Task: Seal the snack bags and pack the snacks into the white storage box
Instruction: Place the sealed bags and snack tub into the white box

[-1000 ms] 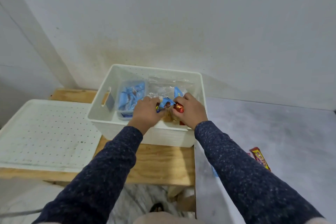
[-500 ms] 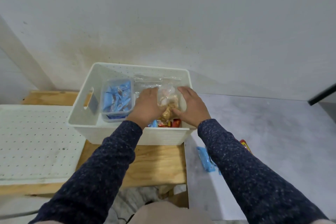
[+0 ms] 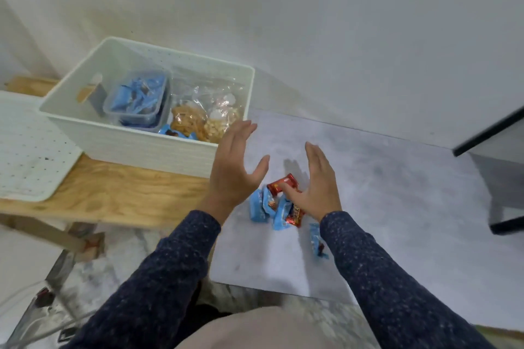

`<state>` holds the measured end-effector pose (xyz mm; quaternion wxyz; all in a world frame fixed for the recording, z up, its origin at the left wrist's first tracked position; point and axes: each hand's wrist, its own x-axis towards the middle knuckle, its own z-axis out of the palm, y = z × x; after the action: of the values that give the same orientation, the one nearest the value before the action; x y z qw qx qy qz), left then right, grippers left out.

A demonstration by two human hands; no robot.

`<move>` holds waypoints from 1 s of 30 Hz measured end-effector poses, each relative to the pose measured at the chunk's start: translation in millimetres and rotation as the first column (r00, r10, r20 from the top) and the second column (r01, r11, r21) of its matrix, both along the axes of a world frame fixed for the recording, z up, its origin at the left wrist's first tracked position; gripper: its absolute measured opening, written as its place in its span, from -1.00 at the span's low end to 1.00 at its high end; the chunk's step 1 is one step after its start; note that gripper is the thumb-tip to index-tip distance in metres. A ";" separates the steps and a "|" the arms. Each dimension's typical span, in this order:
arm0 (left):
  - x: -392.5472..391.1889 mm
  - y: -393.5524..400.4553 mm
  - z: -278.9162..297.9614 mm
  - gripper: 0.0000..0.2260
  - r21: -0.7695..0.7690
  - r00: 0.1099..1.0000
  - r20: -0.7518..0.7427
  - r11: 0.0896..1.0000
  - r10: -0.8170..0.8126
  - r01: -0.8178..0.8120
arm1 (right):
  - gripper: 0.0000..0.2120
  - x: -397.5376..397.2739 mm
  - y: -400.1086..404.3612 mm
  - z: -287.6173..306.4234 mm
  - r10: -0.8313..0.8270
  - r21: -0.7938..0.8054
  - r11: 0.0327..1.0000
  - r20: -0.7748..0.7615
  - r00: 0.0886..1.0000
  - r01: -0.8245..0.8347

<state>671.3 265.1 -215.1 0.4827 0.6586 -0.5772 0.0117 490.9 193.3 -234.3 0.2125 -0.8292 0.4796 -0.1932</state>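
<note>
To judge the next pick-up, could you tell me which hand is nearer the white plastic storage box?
Left. The left hand hovers beside the white plastic storage box; the right hand hovers farther right.

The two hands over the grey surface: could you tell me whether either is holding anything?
Nothing is held: left hand and right hand are open above the loose snack packets.

No text could be read with confidence. The red snack wrapper (image 3: 295,214) on the grey table (image 3: 397,207) bore yellow lettering, too blurred to make out. The blue snack packets (image 3: 262,204) beside it and the ones in the white storage box (image 3: 136,147) showed printing, none of it legible.
</note>
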 end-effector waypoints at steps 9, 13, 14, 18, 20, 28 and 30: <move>-91.2 40.7 -110.1 -0.23 0.287 0.997 0.006 0.955 0.077 -0.076 | -0.03 -98.9 30.1 -73.6 0.150 -0.046 0.987 -0.067 0.986 -0.153; -95.8 37.8 -134.5 -0.16 0.430 0.995 0.011 0.898 0.094 -0.090 | 0.01 -107.3 26.9 -90.9 0.193 -0.051 0.979 -0.054 0.980 -0.195; -93.8 34.7 -137.9 -0.15 0.453 0.996 0.016 0.887 0.087 -0.085 | 0.00 -106.6 23.4 -95.6 0.203 -0.058 0.977 -0.058 0.977 -0.206; -80.4 17.9 -141.5 -0.14 0.497 0.999 0.016 0.867 0.041 -0.044 | -0.03 -97.4 4.0 -106.9 0.243 -0.022 0.969 -0.080 0.967 -0.246; -72.6 7.8 -138.9 -0.13 0.516 0.999 0.047 0.857 -0.004 -0.021 | -0.05 -91.4 -7.1 -108.8 0.271 -0.005 0.962 -0.093 0.958 -0.273; -45.2 -27.9 -135.6 -0.29 0.603 0.957 0.199 0.796 -0.212 0.051 | -0.28 -71.2 -42.0 -108.8 0.361 0.033 0.932 -0.153 0.920 -0.360; -41.3 -33.6 -135.5 -0.35 0.616 0.951 0.209 0.786 -0.229 0.054 | -0.35 -68.0 -46.0 -111.2 0.364 0.029 0.931 -0.165 0.917 -0.364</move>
<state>630.0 231.4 -350.6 0.1630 0.7242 -0.6594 -0.1190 422.9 147.3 -345.6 0.2029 -0.9173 0.3330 -0.0805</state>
